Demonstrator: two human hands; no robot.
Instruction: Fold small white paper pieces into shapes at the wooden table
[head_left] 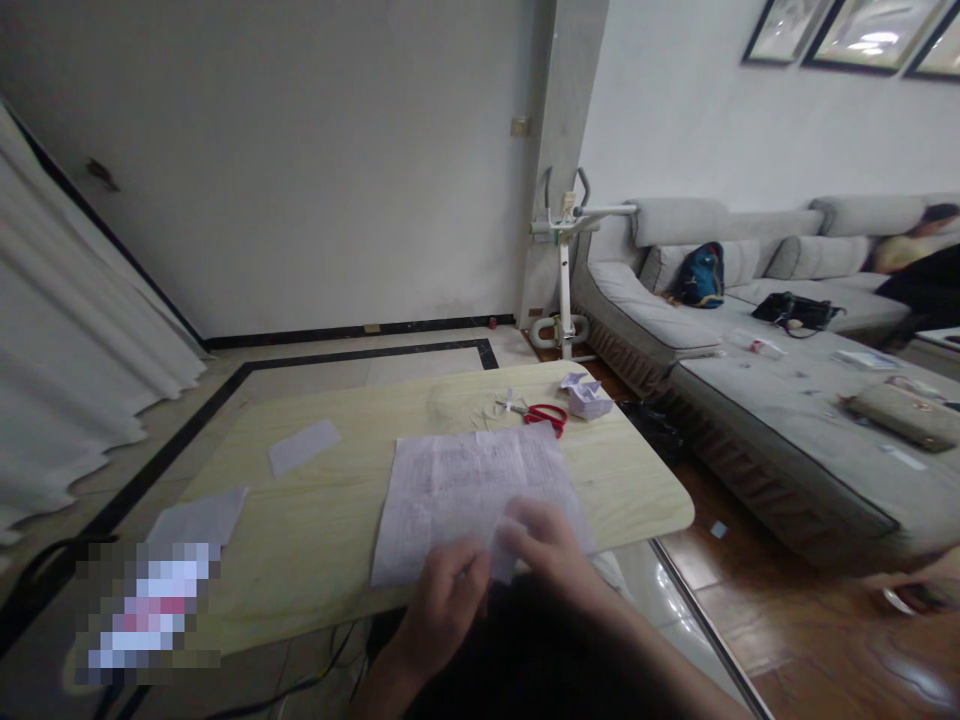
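Note:
A large creased sheet of printed paper (457, 490) lies flat at the table's near edge. Over its lower part, close to my body, both my hands are closed and near each other. Between them is a small piece of pale paper (504, 562), blurred by motion. My left hand (451, 590) has its fingers curled at the left side of that piece. From the right, my right hand (546, 540) pinches it, with the fingertips partly smeared. Red-handled scissors (546, 415) lie just beyond the sheet, beside thin paper scraps (487, 412).
Folded pale paper (590, 400) sits at the table's (337, 540) far right corner. Two paper pieces, one nearer (199, 518) and one farther (304, 446), lie on the left. A grey sofa (772, 400) with bags and a seated person (911, 245) stands right; white exercise equipment (565, 280) stands behind.

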